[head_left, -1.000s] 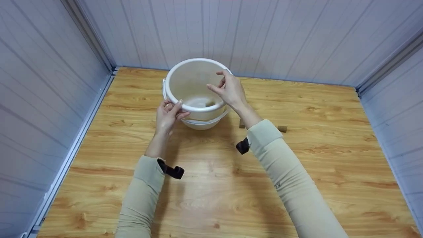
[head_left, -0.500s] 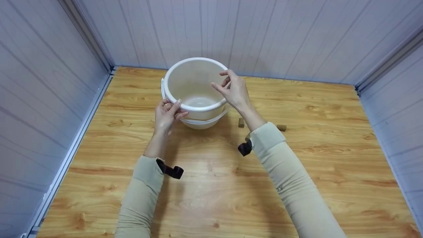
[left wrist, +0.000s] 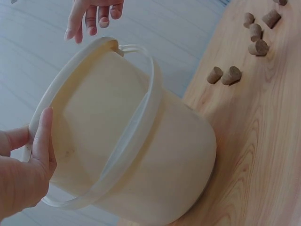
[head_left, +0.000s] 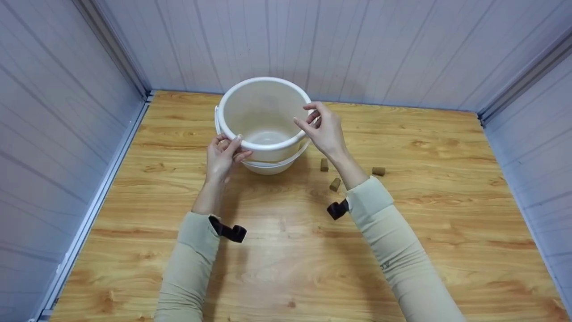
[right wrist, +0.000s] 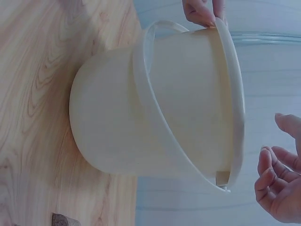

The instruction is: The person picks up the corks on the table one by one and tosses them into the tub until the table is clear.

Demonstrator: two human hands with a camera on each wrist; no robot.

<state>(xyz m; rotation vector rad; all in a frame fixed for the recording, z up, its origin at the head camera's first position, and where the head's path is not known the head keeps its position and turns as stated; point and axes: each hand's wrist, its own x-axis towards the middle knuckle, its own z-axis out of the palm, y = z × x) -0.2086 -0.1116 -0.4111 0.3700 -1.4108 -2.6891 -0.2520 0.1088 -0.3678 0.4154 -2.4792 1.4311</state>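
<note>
A white plastic bucket [head_left: 272,166] stands upright on the wood-grain surface, its handle [left wrist: 129,136] hanging down across the front. My left hand [head_left: 220,157] grips the near left of the rim, thumb on top and fingers outside. Above the bucket's right rim hovers my right hand [head_left: 327,130], its fingers loosely bent and nothing between them. That gap also shows in the right wrist view, where the right hand [right wrist: 282,181] is apart from the rim. The bucket's near inner floor is hidden behind its front wall. A cork [head_left: 324,164] lies closest to the bucket.
Right of the bucket lie another cork [head_left: 334,184] near the right wrist and a cork [head_left: 378,171] farther right. The left wrist view shows several corks, among them a cork [left wrist: 231,76]. Pale panel walls [head_left: 250,40] rise behind and at both sides.
A cork seen inside the bucket one second ago, below the right hand, is out of sight now. My right hand has drifted right and slightly down, uncovering corks. The left hand keeps its grip.
</note>
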